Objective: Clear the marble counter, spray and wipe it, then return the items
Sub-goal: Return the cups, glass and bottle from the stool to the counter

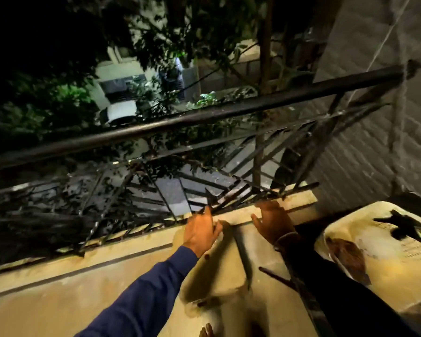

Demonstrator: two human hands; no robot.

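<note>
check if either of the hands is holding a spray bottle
No: the left hand and right hand both reach open and empty toward the ledge.

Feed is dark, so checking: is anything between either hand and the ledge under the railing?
Nothing visible. The left hand and right hand are both open, reaching onto the ledge at the foot of the railing.
</note>
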